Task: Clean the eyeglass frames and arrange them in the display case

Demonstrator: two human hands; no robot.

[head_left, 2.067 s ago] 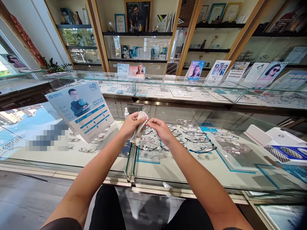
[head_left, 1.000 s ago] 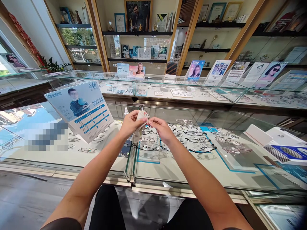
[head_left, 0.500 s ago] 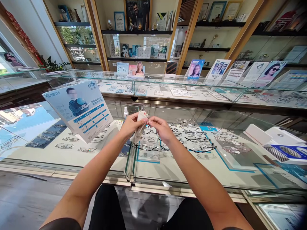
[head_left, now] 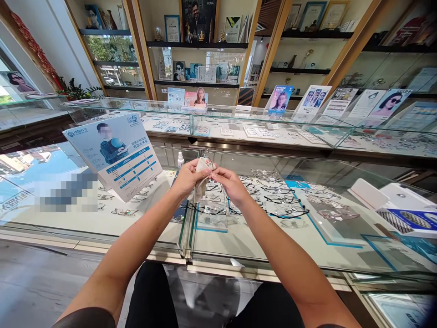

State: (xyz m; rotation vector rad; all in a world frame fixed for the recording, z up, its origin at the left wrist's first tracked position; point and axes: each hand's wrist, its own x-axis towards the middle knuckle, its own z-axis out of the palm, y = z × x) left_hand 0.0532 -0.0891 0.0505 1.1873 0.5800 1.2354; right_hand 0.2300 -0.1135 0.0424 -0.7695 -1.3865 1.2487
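Observation:
My left hand (head_left: 188,178) is closed around a cream cloth (head_left: 201,186) with red print, its lower end hanging down over the display counter. A thin-rimmed pair of glasses (head_left: 206,154) shows just above the cloth, mostly covered by it and by my fingers. Close beside the left one, my right hand (head_left: 228,182) pinches the glasses' edge between thumb and fingers. The fingertips of both hands nearly meet at the cloth. Below them, under the counter glass, lie several spectacle frames (head_left: 285,199).
A white spray bottle (head_left: 180,160) stands behind my left hand. To the left, a large blue-and-white sign (head_left: 119,157) leans on the counter. An open white box (head_left: 403,200) with blue sits at the right. Beyond runs another glass showcase (head_left: 239,119).
Both hands stay in nearly the same place. The cloth and the glasses are turned slightly, with more of the cloth's red print showing. The view has shifted a little.

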